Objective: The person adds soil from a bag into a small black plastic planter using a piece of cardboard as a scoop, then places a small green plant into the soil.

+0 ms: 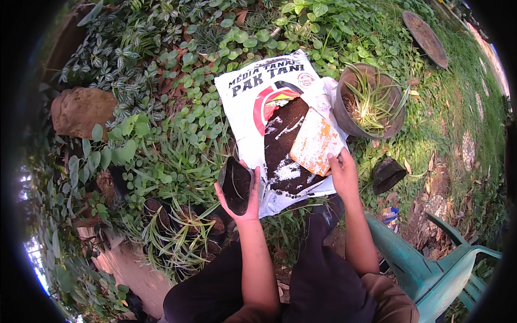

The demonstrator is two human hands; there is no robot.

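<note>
My left hand (249,202) is wrapped around a black plastic polybag (236,186), its mouth facing up. Inside it looks dark, with a thin pale strand showing; how full it is I cannot tell. In my right hand (344,173), the thumb and fingers pinch a flat orange piece (317,141) with a patchy white surface, its material unclear. This piece lies over the torn opening of a white printed sack (244,121). Dark potting soil (278,149) with white patches shows through the opening.
Right of the sack stands a round pot (343,117) with a spider plant (371,103). Another black polybag (387,175) lies on the grass. A green plastic chair (428,274) is at lower right. Several potted spider plants (181,234) and a large rock (83,111) are on the left.
</note>
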